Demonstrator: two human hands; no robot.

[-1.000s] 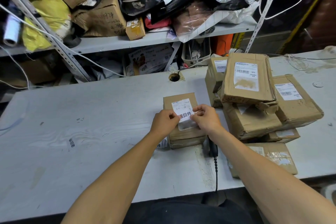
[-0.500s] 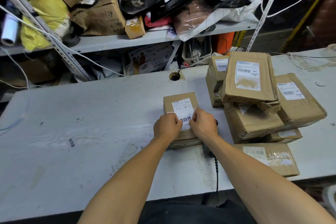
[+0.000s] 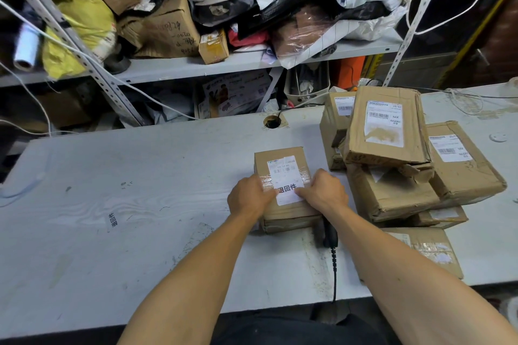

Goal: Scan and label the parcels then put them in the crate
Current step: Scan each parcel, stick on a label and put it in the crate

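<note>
Small cardboard box [image 3: 283, 196] sits on the grey tabletop [image 3: 140, 204], near the middle, just left of a pile of parcels [image 3: 406, 165]. White label [image 3: 286, 179] on the box top, barcode at the far end, bold printed characters at the near end.

Left hand [image 3: 249, 196] rests on the box's left near part, fingers bent down onto the top, thumb on the label's left edge, pressing. Right hand [image 3: 325, 190] on the right near part, fingers curled, thumb tip on the label's lower right part, pressing. Neither hand wraps the box; cannot tell if the fingers pinch anything under them.

Black scanner [image 3: 329, 232] lies on the tabletop just beside the box's near right corner, partly under the right forearm, coiled cord [image 3: 333, 269] running to the near edge.

Pile of parcels: several brown boxes stacked, top one tilted, with white barcode labels facing up. One flat parcel [image 3: 429, 249] nearer the edge, partly hidden by the right arm.

Round cable hole [image 3: 272, 122] in the tabletop beyond the box. Behind, a metal shelf [image 3: 196, 66] crammed with bags, boxes and wrapped packets. White paper roll [image 3: 26, 46] at far left.
</note>
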